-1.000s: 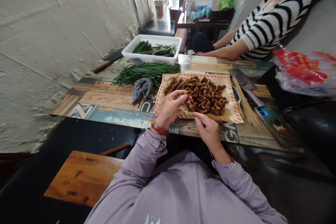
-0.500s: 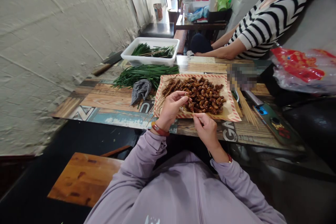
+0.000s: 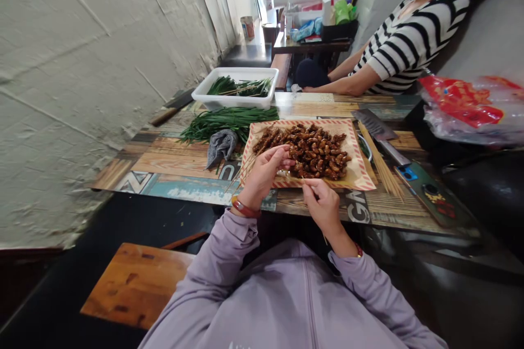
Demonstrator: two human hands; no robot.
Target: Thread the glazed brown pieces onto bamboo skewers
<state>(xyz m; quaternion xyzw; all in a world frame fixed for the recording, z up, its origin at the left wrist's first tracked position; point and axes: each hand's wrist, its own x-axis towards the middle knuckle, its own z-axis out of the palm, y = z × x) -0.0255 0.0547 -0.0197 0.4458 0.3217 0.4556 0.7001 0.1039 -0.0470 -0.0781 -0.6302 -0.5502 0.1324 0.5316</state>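
My left hand point(image 3: 266, 169) is at the left front of a pile of glossy brown sauced meat pieces point(image 3: 321, 144), its fingers partly bent and apart. Nothing plainly shows between them. Just right of it, my right hand point(image 3: 321, 199) pinches a thin wooden skewer point(image 3: 303, 178). The skewer's tip points toward the pile, and I cannot tell which pieces are on it. The pile lies on a paper-lined tray with a red-striped rim point(image 3: 364, 177). Along the tray's left side rest several loaded skewers point(image 3: 262, 142), their bare ends toward me.
Left of the tray are a grey cloth point(image 3: 221, 146) and long green chives point(image 3: 229, 122), with a white tub point(image 3: 235, 102) behind. On the right lie a cleaver point(image 3: 374, 122), bare skewers point(image 3: 385, 169) and a phone point(image 3: 429, 191). A person in a striped top point(image 3: 409, 38) sits beyond.
My left hand has drawn slightly back and left from the skewer tip, its fingers loosening. My right hand stays nearly in place with the skewer. The camera view has shifted a little.
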